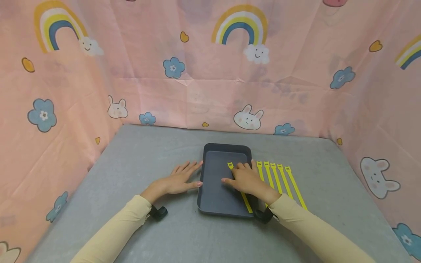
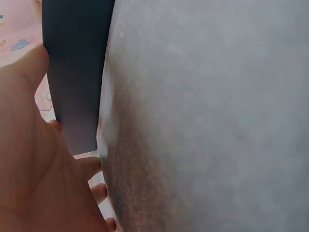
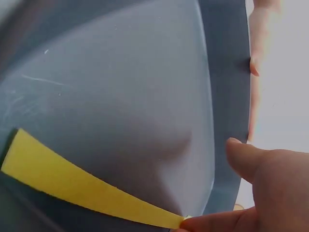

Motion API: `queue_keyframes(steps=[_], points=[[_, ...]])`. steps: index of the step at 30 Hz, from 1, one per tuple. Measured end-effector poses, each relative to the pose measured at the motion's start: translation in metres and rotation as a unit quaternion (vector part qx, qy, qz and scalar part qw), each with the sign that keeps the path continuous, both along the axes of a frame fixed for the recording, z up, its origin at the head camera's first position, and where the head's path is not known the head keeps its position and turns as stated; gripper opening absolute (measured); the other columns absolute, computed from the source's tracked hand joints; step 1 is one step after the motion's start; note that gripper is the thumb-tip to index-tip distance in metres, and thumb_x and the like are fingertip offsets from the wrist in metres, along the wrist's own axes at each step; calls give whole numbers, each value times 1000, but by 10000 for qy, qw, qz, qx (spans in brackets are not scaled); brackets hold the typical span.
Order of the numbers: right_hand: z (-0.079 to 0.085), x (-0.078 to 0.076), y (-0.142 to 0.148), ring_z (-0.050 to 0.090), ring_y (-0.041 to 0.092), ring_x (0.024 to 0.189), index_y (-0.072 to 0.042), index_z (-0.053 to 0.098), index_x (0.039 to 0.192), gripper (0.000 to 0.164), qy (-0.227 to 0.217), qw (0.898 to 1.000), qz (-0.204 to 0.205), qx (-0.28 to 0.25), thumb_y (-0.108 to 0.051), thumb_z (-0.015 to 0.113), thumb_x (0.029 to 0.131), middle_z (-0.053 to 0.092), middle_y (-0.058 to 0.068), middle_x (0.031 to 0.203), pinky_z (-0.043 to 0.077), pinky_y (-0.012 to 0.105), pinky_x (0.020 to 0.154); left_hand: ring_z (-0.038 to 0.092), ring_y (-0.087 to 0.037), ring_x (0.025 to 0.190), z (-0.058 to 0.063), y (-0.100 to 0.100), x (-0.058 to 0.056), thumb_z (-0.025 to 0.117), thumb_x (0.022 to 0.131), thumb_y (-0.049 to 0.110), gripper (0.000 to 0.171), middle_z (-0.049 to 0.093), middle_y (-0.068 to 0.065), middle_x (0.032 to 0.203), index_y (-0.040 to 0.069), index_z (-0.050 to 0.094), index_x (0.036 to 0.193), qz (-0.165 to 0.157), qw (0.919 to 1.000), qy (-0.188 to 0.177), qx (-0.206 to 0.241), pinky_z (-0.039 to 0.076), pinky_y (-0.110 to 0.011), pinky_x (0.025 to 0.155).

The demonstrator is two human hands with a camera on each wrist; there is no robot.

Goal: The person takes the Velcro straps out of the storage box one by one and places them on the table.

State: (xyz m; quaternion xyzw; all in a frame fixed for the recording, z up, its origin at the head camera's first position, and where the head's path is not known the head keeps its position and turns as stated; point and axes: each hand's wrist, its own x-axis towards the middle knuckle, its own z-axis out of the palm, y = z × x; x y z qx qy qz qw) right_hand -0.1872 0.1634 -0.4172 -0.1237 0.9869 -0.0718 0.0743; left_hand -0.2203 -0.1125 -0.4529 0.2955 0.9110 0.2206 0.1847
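Observation:
A dark grey rectangular tray (image 1: 215,171) lies on the table. Its left side meets the spread fingertips and thumb of my left hand (image 1: 179,180); the left wrist view shows the thumb against the tray wall (image 2: 77,72). Inside the tray, toward its right side, lies a yellow strap (image 1: 246,204) with a slotted head, like a hook-and-loop cable tie. My right hand (image 1: 248,179) is over it, covering its middle. In the right wrist view a fingertip touches the strap (image 3: 91,188), while the thumb (image 3: 246,157) stands apart from it.
Several more yellow straps (image 1: 297,190) lie side by side on the grey table (image 1: 148,146), right of the tray; my right forearm partly covers them. A pink patterned curtain (image 1: 204,98) borders the table at the back and sides.

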Motion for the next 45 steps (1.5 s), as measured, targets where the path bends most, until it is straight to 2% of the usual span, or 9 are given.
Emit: queue_keyframes(steps=[4, 12, 19, 30, 33, 36, 39, 45], points=[[1, -3, -4, 56, 39, 114, 0, 71, 114, 63, -212, 9997, 0, -123, -58, 59, 92, 64, 18, 119, 13, 70, 117, -3, -33, 157, -2, -1, 0, 39, 95, 71, 84, 4, -6, 169, 37, -3, 159, -9, 10000, 36, -25, -1, -61, 123], [3, -7, -13, 52, 40, 123, 3, 63, 128, 69, -745, 9952, -143, -625, -57, 58, 94, 60, 22, 129, 18, 70, 115, -2, -33, 157, 0, -1, 0, 39, 94, 72, 85, 5, -7, 169, 36, -2, 160, -1, 10000, 26, 7, -1, -61, 123], [4, -6, -22, 48, 44, 126, 6, 57, 134, 74, -778, 9918, -242, -987, -57, 54, 96, 56, 25, 135, 21, 68, 114, -2, -33, 157, 0, 0, 0, 39, 94, 72, 84, 5, -6, 169, 37, -1, 160, 10, 10000, 25, 8, -1, -61, 123], [-1, -10, -31, 51, 38, 115, 4, 60, 132, 71, -776, 9877, -344, -1310, -57, 53, 96, 60, 21, 125, 23, 68, 113, -1, -33, 157, 0, 1, 1, 39, 94, 72, 83, 6, -6, 169, 38, 0, 159, 24, 10000, 48, -9, 0, -62, 123], [-1, -12, -29, 53, 37, 114, 3, 59, 133, 71, -849, 9835, -414, -1545, -57, 52, 97, 61, 20, 124, 31, 64, 109, -2, -32, 157, 0, 1, 1, 39, 94, 72, 83, 6, -6, 169, 39, -1, 159, 26, 10000, 24, -42, 0, -61, 123], [1, -16, -25, 55, 35, 118, 2, 55, 138, 70, -939, 9720, -443, -2107, -55, 52, 98, 60, 20, 129, 42, 57, 105, -2, -32, 157, 1, 1, 1, 38, 94, 73, 84, 5, -6, 169, 39, -2, 159, 31, 10000, 1, -65, -1, -61, 123], [6, -20, -19, 56, 33, 126, -3, 51, 143, 67, -992, 9517, -425, -2876, -51, 56, 97, 58, 16, 138, 48, 52, 103, -2, -32, 157, 2, 1, 1, 39, 94, 73, 83, 5, -6, 169, 40, -1, 159, 43, 10000, -11, -55, -1, -61, 123], [19, -30, -9, 57, 29, 129, -13, 49, 146, 63, -1095, 9082, -215, -4035, -47, 64, 94, 59, 10, 141, 47, 51, 106, -1, -33, 157, 3, 1, 2, 40, 94, 72, 82, 6, -6, 169, 41, -2, 158, 67, 10000, -24, -46, -1, -61, 123]])
